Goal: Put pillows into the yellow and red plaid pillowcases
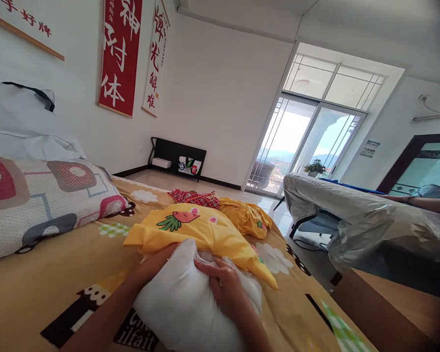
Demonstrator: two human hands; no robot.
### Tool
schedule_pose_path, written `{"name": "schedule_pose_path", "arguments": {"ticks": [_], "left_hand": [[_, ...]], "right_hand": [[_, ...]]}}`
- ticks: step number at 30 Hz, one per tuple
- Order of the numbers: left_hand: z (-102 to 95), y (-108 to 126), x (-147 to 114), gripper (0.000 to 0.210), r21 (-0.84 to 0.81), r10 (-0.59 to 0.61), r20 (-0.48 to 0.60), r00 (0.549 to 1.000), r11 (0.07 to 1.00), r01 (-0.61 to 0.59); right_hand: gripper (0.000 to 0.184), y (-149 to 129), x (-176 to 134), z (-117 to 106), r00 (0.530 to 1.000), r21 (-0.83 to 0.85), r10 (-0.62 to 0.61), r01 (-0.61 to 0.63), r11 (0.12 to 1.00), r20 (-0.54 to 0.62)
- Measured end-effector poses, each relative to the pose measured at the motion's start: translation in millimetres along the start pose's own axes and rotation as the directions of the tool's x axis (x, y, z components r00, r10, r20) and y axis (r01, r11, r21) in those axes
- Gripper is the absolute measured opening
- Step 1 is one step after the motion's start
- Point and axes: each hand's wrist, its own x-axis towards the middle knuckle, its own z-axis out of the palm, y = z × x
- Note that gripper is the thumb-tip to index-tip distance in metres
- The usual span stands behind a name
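Observation:
A plump white pillow insert (183,298) lies in front of me on the bed, its seamed top edge against a yellow pillowcase (201,232) with a carrot print. My right hand (223,283) grips the pillow insert near that edge, thumb and fingers closed on the fabric. On the other side, my left hand (170,253) reaches behind the insert, up against the yellow cloth. Its fingers are hidden, so I cannot see what they do. Beyond lie a crumpled yellow cloth (247,217) and a red checked cloth (196,198).
A patterned pillow (55,200) rests at the left on the tan printed bedspread (77,254). To the right stand a plastic-covered table (355,205) and a cardboard box (388,308). Another person's arm (430,204) shows at the table. A black rack (178,159) stands by the wall.

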Motion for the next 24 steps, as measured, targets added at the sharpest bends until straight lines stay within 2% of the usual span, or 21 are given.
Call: {"name": "schedule_pose_path", "arguments": {"ticks": [2,3,5,7,10,12,14,19,21,24], "left_hand": [[-13.6,12.9,5.7,0.032,-0.031,0.058,0.133,0.989,0.998,-0.054],[-20.0,16.9,8.1,0.032,-0.029,0.086,0.158,0.984,0.996,-0.083],[-30.4,18.5,12.1,0.033,0.054,0.155,0.127,0.98,0.985,-0.163],[-36.1,12.2,15.3,0.035,0.208,0.215,0.092,0.972,0.951,-0.23],[-35.9,-5.7,19.4,0.05,0.398,0.232,0.153,0.961,0.875,-0.275],[-31.3,-18.1,22.5,0.063,0.446,0.209,0.204,0.956,0.85,-0.281],[-23.8,-28.6,26.4,0.067,0.482,0.19,0.212,0.959,0.833,-0.271],[1.6,-48.0,37.5,0.051,0.636,0.241,0.006,0.97,0.748,-0.19],[7.8,-53.6,39.3,0.048,0.664,0.267,-0.069,0.961,0.731,-0.156],[6.8,-56.4,37.0,0.041,0.671,0.335,-0.178,0.925,0.729,-0.135]], "right_hand": [[0.058,2.4,-0.9,-1.0,1.0,0.029,0.02,-0.021,0.999,0.018],[0.058,3.2,-1.1,-1.4,0.999,0.046,0.028,-0.029,0.999,0.024],[0.057,3.1,-1.4,-2.0,0.999,0.072,0.041,-0.043,0.996,0.035],[0.056,0.8,-2.1,-2.8,0.998,0.082,0.054,-0.057,0.995,0.039],[0.054,-4.7,-3.6,-4.7,0.997,0.089,0.071,-0.074,0.993,0.033],[0.054,-8.3,-4.6,-6.0,0.996,0.079,0.078,-0.082,0.994,0.047],[0.055,-12.0,-5.6,-5.9,0.994,0.042,0.088,-0.09,0.995,0.063],[0.058,-23.5,-9.0,4.8,0.995,-0.153,0.074,-0.063,0.986,0.065],[0.059,-27.7,-10.0,11.8,0.997,-0.211,0.049,-0.035,0.977,0.06],[0.063,-30.4,-10.5,20.1,0.998,-0.262,0.011,0.006,0.965,0.063]]}}
